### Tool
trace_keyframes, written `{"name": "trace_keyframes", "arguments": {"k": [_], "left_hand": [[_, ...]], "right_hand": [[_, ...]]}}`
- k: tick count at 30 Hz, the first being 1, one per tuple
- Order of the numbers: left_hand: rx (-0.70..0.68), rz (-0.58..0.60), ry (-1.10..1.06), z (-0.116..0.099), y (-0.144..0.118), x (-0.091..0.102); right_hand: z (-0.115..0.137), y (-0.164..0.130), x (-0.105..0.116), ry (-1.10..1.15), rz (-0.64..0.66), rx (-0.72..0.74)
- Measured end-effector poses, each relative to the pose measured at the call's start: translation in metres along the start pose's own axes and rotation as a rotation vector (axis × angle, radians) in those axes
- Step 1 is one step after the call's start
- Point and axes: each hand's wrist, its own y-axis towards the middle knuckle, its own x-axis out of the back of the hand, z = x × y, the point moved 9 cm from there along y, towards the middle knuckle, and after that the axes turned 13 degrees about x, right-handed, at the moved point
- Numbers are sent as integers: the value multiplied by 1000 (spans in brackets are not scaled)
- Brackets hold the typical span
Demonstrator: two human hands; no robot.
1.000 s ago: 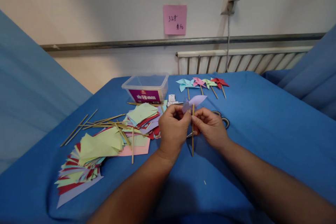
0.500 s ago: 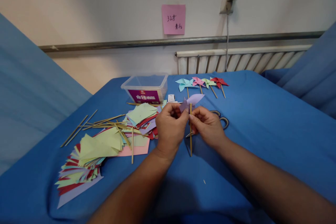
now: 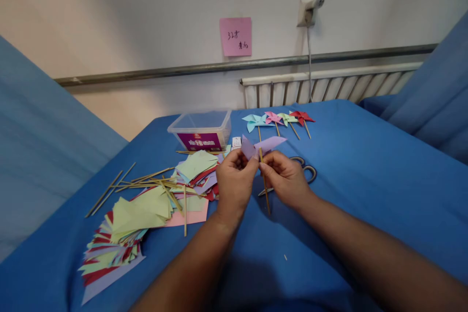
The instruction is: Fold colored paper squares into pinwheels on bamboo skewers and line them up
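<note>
"Counter w/ the blue cloth carries it all. You've got the purple paper just above it, mid-view, in front of you. How'll it handle?"

"V. light, prob. thin & soft, so it'd crease or tear if you squeeze. Hold it at the folded centre, not the tips. Your L hand has it about there, pinched thumb-to-finger."

"And the stick?"

"Light too, prob. stiff, maybe a bit slick. Grip it near the top; your R hand pinches it there, slightly tilted, right by the paper. Can't tell if the two are joined."

"Counts, big to small?"

"2 main paper heaps to your left, sheets overlap, no exact no. 1 tub, clear w/ a purple label. 4 pinwheels at the back: blue, pink, green, red. 1 pr scissors, partly behind your R hand. Loose sticks, several, crossed, can't count 'em. At least 1 small white box beside the tub."
</note>
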Motion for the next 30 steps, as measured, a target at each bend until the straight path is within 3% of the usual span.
{"name": "trace_keyframes", "arguments": {"k": [15, 30], "left_hand": [[-99, -129, 165, -13, -4, 9], [-110, -128, 226, -12, -3, 10]], "right_hand": [[5, 3, -2, -225, 25, 66], [20, 5, -3, -358, 47, 169]]}}
